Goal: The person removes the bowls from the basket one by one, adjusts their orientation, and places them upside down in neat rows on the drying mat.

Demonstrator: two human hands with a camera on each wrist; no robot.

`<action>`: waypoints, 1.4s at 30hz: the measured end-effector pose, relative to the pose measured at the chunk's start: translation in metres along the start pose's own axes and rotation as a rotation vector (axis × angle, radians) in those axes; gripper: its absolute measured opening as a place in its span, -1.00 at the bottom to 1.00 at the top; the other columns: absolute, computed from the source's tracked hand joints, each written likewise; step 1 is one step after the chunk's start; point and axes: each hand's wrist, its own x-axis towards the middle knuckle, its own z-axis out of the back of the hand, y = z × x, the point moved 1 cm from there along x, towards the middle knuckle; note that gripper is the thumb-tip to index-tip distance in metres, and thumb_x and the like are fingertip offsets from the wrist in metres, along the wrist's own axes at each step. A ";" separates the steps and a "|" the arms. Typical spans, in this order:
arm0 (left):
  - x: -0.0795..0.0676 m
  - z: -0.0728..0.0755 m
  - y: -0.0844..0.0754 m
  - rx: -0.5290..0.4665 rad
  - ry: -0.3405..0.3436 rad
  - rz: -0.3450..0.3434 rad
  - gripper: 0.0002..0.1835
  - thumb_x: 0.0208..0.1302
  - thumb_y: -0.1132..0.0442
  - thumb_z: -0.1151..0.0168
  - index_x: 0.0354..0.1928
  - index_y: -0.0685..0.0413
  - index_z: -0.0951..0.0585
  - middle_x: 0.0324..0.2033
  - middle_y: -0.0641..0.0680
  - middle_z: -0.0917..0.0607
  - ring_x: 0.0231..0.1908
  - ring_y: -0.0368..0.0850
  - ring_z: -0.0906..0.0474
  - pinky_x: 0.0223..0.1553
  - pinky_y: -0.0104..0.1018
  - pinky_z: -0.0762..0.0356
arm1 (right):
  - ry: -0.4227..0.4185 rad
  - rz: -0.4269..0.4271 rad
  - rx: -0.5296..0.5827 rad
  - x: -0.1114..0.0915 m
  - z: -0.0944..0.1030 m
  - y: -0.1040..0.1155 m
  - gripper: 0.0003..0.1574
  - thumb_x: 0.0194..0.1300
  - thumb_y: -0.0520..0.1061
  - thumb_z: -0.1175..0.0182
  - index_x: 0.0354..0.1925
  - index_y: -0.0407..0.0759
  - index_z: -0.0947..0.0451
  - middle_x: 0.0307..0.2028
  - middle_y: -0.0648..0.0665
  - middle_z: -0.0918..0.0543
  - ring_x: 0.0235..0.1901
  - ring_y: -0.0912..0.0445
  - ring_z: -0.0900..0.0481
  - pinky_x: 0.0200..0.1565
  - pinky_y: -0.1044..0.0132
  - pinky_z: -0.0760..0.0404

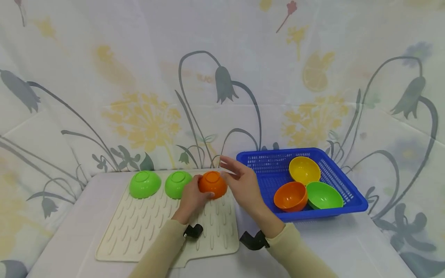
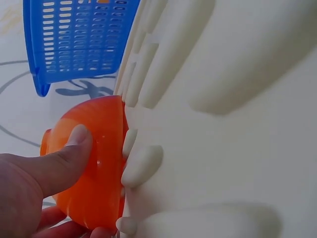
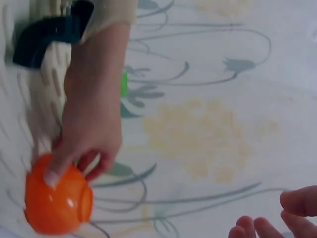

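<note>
An orange bowl [image 1: 214, 185] sits upside down at the back right of the cream ribbed drying mat [image 1: 139, 231]. My left hand [image 1: 193, 196] grips it, with the thumb [image 2: 79, 144] on its near side and the other fingers behind. In the left wrist view the bowl's rim meets the mat's ridges. My right hand [image 1: 245, 185] is raised just right of the bowl, fingers spread and holding nothing. Left of the orange bowl, two green bowls stand upside down in a row: one [image 1: 176, 183] beside my left hand, the other [image 1: 145, 184] farther left.
To the right stands a blue perforated basket [image 1: 267, 214]. Inside it lie a yellow bowl [image 1: 304, 170], another orange bowl [image 1: 290, 197] and a green bowl [image 1: 325, 195]. A patterned curtain [image 1: 222, 77] hangs behind the white-covered table [image 1: 264, 262].
</note>
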 end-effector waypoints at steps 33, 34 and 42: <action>0.000 0.001 0.003 0.041 0.014 0.026 -0.24 0.08 0.19 -0.53 0.33 0.08 -0.41 0.18 0.18 -0.58 0.12 0.14 -0.51 0.21 0.09 -0.43 | 0.590 -0.304 -0.507 0.055 0.194 -0.049 -0.49 0.44 -0.09 -0.20 0.25 -0.30 -0.51 0.09 -0.22 -0.65 0.12 -0.15 -0.58 0.17 -0.03 -0.55; 0.000 0.001 0.004 0.042 0.017 0.028 -0.24 0.08 0.19 -0.53 0.33 0.07 -0.41 0.19 0.18 -0.58 0.13 0.14 -0.51 0.21 0.09 -0.43 | 0.607 -0.305 -0.532 0.056 0.199 -0.055 -0.49 0.42 -0.12 -0.22 0.25 -0.31 -0.50 0.09 -0.25 -0.65 0.11 -0.16 -0.58 0.15 -0.02 -0.56; 0.000 -0.001 0.005 0.066 0.024 0.035 -0.23 0.09 0.17 -0.54 0.33 0.05 -0.40 0.19 0.16 -0.58 0.13 0.12 -0.50 0.22 0.08 -0.42 | 0.734 -0.416 -0.543 0.057 0.222 -0.080 -0.44 0.29 -0.38 -0.25 0.25 -0.40 -0.48 0.16 -0.39 -0.56 0.18 -0.29 -0.49 0.09 0.03 -0.61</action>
